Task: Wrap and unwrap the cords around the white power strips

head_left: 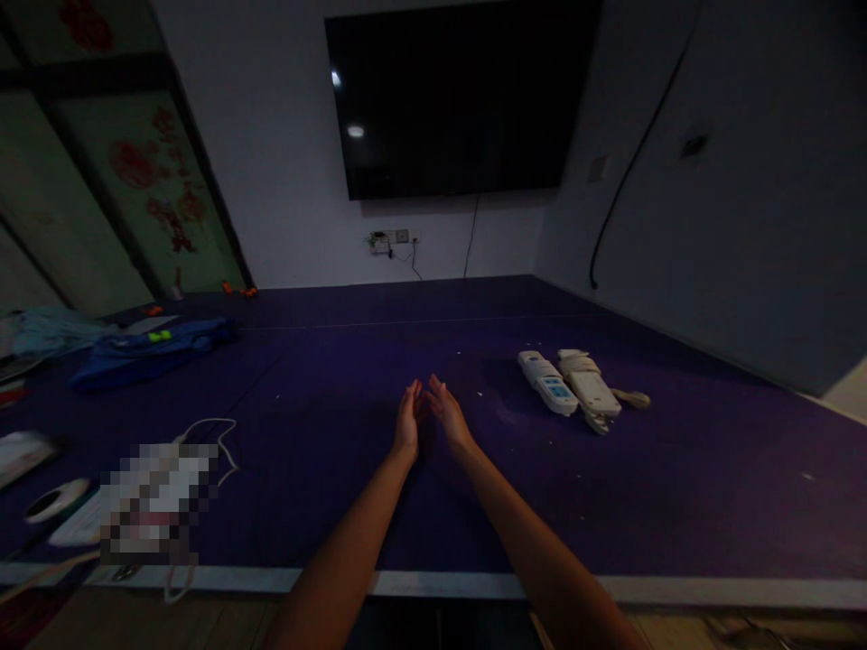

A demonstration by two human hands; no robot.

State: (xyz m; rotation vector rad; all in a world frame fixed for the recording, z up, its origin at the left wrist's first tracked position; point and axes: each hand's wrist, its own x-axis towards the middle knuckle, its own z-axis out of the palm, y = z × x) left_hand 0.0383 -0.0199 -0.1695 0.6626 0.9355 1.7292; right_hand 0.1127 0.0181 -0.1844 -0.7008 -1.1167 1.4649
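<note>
My left hand (407, 422) and my right hand (448, 417) are held just above the purple surface (325, 506), palms turned toward each other with a small gap between them. The fingers of both are stretched out, and neither holds anything. To the right of my right hand lie two white power strips. One, with a blue-marked face (550, 384), has its cord wound around it. Beside it is the other strip (589, 384), also wrapped in its cord, with the plug end (631, 397) sticking out to the right.
Blue cloth (155, 352) and pale cloth (58, 332) lie at the left. Nearer stand a blurred-out item (159, 496) with a white cable (227, 442) and a roll of tape (58, 499). A white edge (440, 585) runs along the front. A television (461, 99) hangs on the far wall.
</note>
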